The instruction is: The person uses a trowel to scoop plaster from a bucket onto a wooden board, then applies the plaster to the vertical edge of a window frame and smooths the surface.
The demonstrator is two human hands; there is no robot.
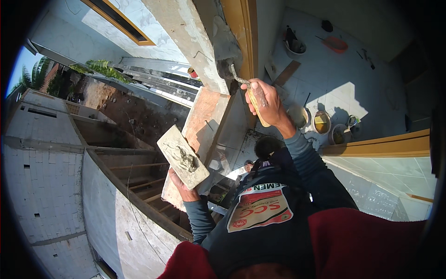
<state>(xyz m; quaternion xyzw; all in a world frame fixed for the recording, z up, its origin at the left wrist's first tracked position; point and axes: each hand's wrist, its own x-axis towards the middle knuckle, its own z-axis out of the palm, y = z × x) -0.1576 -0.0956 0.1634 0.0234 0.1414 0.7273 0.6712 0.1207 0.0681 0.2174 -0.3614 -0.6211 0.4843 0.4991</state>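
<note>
My left hand grips a pale rectangular mortar board from below. A lump of wet grey mortar lies on its upper face. My right hand is closed around the yellowish wooden handle of a trowel. Its bent metal neck points at the wall edge beside the orange-brown door frame. The trowel's blade is hard to make out against a dark grey patch there. Under the mortar board runs a reddish, dusty plank.
To the right, on the tiled floor, stand several buckets, one with yellowish contents, and a red basin. A loose board lies near the doorway. At left the ground drops to a lower level with a block wall and timber beams.
</note>
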